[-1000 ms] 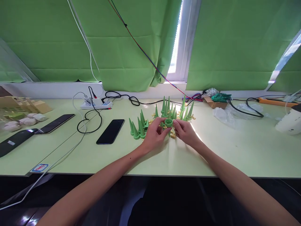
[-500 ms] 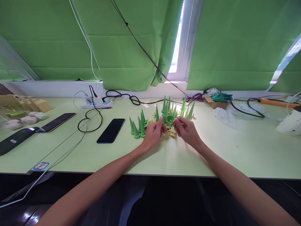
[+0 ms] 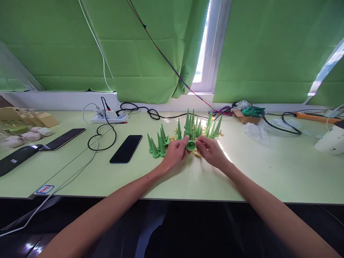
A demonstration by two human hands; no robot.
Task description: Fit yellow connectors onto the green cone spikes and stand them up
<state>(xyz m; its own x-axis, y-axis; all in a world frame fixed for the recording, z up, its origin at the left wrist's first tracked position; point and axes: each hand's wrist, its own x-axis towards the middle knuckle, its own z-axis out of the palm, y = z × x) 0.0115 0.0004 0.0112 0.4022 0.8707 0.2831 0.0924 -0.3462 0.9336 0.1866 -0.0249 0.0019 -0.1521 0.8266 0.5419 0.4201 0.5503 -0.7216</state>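
Note:
A hollow green plastic spike (image 3: 191, 145) is between my hands, its round open end turned toward me. My left hand (image 3: 175, 152) is closed on its left side, thumb up against the rim. My right hand (image 3: 211, 149) is pinched at the right edge of the same rim; whether a small part is also in those fingertips is hidden. Behind the hands stands a cluster of similar green spikes (image 3: 209, 120), points up. More spikes (image 3: 155, 148) stand left of my left hand. Small yellow plastic pieces (image 3: 197, 154) lie below and among them.
A black phone (image 3: 126, 148) lies to the left, near a power strip (image 3: 110, 118) with cables. Two more dark devices lie farther left. At the back right are a cardboard box (image 3: 248, 118) with wrapping and clear plastic bags (image 3: 256, 133). A white object (image 3: 329, 139) stands far right.
The held spike has come down, toward me and slightly left, its open end now facing me more. My right hand has moved slightly left and down with it.

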